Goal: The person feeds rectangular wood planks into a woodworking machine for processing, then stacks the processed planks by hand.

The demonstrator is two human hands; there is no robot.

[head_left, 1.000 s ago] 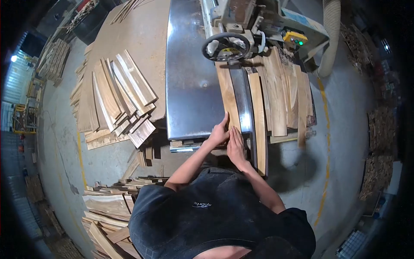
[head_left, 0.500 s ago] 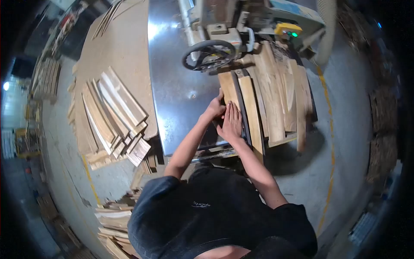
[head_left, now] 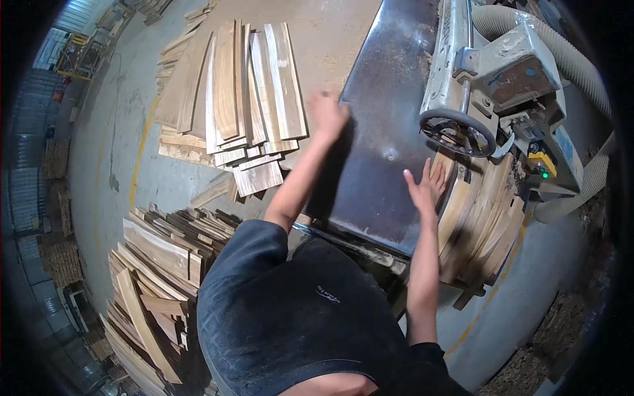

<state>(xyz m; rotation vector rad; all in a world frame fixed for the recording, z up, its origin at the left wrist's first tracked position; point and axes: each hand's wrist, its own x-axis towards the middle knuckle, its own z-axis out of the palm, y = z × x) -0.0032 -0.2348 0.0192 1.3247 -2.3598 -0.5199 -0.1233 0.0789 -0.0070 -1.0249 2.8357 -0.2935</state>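
Observation:
My left hand (head_left: 327,117) is raised over the metal machine table (head_left: 386,178), close to the right edge of a stack of wooden boards (head_left: 228,86). Motion smears its fingers. With thumb and fingers apart, my right hand (head_left: 428,189) lies open against a short wooden board (head_left: 444,160) at the table's right side. The far end of that board runs in under the machine head, beside a black handwheel (head_left: 457,135). More cut boards (head_left: 485,204) lie just to the right of this hand.
A large pile of boards (head_left: 158,244) stands on the floor at lower left. At upper right hang a ribbed hose (head_left: 568,43) and a yellow switch box (head_left: 543,162) with a green light. Sawdust is scattered on the table's far part.
My view has swung left. My left hand has come off the board and moved left toward the stack. My right hand stays at the board, its fingers now more spread.

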